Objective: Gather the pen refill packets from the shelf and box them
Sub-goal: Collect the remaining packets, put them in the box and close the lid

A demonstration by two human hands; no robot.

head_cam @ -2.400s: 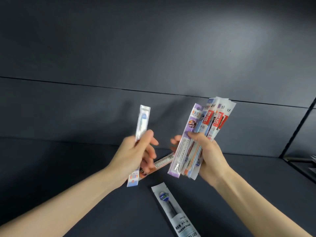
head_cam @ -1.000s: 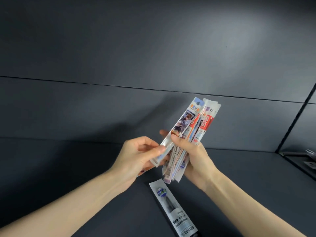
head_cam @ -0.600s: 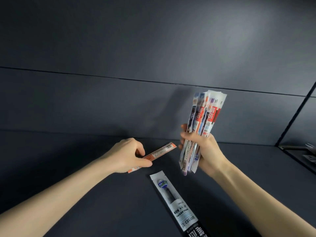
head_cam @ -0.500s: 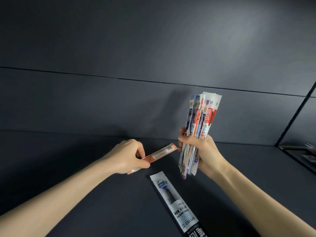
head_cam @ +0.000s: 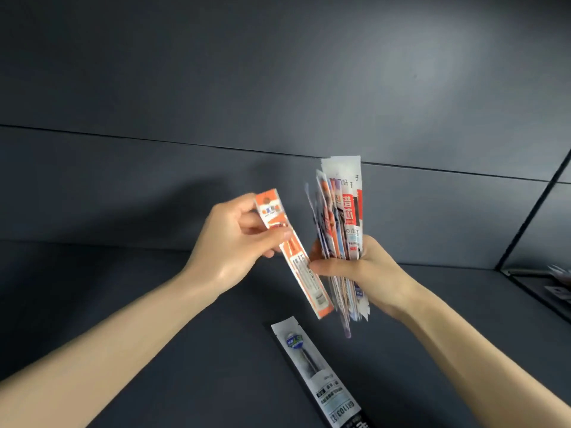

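My left hand pinches an orange and white refill packet between thumb and fingers, held up off the shelf and slanting down to the right. Its lower end reaches the bundle of refill packets that my right hand grips upright in its fist. One more refill packet, white and black with a blue badge, lies flat on the dark shelf below both hands. No box is in view.
The shelf's dark back wall rises right behind the hands. At the far right a vertical divider separates a neighbouring compartment, where some pale packets show at the frame edge.
My left hand has lifted the orange packet off the shelf and brought it up against the bundle. My right hand has kept the bundle upright, a little lower.
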